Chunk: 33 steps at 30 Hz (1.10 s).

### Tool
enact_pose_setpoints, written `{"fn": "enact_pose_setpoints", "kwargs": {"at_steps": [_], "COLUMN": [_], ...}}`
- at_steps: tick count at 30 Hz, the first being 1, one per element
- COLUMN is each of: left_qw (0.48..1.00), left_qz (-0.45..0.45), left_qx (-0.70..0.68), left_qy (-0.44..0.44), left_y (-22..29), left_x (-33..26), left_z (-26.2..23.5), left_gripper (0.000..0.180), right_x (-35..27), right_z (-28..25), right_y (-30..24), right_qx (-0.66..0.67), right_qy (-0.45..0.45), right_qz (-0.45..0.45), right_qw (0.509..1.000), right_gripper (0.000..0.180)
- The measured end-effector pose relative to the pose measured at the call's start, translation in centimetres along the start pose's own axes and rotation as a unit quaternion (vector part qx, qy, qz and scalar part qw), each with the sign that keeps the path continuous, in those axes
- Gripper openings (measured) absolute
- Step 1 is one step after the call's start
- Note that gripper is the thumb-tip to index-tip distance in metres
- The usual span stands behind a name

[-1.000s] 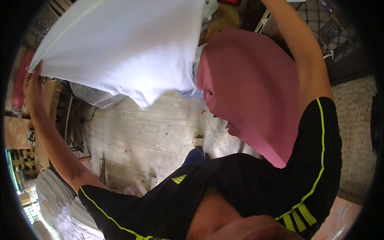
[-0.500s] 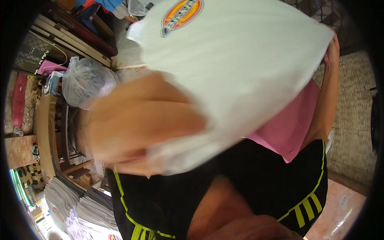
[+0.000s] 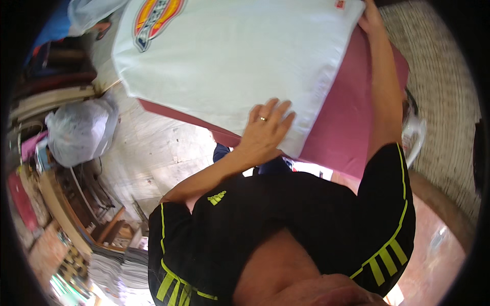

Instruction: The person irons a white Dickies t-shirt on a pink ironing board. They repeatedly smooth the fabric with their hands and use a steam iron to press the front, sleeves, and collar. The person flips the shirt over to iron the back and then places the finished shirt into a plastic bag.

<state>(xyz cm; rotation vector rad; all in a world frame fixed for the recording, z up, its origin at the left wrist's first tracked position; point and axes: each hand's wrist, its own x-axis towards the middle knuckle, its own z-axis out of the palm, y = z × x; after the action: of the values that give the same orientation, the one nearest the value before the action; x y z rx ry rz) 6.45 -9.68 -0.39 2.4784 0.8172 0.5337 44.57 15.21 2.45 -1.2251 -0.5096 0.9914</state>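
White cloth [image 3: 219, 66] over pink surface [image 3: 347, 102], apparently at the smoothing step; left hand [image 3: 263, 131] spread, grasping nothing; right hand [image 3: 372, 21], grip unclear; next move calls for straightened edges

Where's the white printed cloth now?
In the head view, the white printed cloth lies top centre over the maroon surface, left hand on its lower part, right hand at its upper-right corner.
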Motion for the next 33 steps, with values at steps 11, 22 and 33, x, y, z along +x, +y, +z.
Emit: {"fn": "enact_pose_setpoints", "kwargs": {"at_steps": [11, 22, 33], "left_qw": [0.984, 0.968, 0.995], "left_qz": [0.110, 0.207, 0.102], "left_qx": [-0.073, -0.112, -0.019], "left_qy": [-0.122, -0.085, 0.008], "left_y": [4.4, 11.5, 4.1], "left_x": [5.2, 10.8, 8.4], "left_z": [0.1, 8.4, 2.4], "left_gripper": [0.089, 0.083, 0.062], "right_x": [-1.0, 5.5, -15.1], "right_z": [-2.3, -15.8, -9.7], "right_y": [-11.1, -8.5, 0.0], "right_qx": [-0.525, -0.544, -0.625], "right_qy": [0.040, 0.122, -0.117], "right_qz": [-0.123, -0.354, -0.426], "right_qw": [0.841, 0.751, 0.643], "right_gripper": [0.071, 0.051, 0.043]}}
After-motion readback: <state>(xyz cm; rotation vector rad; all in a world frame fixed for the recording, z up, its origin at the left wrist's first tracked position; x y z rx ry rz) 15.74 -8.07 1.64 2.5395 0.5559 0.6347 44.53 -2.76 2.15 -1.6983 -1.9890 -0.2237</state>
